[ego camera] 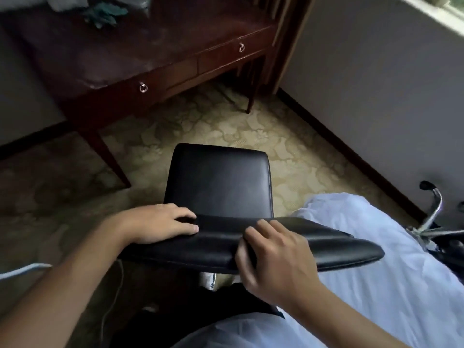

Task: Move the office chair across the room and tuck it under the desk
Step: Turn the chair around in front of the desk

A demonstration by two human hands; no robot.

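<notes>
Both hands are on the top edge of the chair's backrest (251,244). The left hand (160,223) lies near the left end of that edge, palm down, fingers curled loosely over the front with the fingertips pressing the black padding; the thumb side is hidden, so a full wrap cannot be confirmed — it reads as a light hold. The right hand (278,257) is closed around the edge near the middle, thumb on the near side and fingers bent over the top, gripping the backrest. Both forearms reach forward and down from the bottom of the view, the left one coming in from the lower left, the right from the lower right.

The chair (218,182) is black with a smooth, slightly glossy seat, facing away from the person toward the desk (140,69). It stands on the patterned carpet (288,151), near the desk but apart from it — the seat is not under the desktop. The desk is dark reddish wood with two ring-pull drawers. A white bed cover (391,292) lies at right.
</notes>
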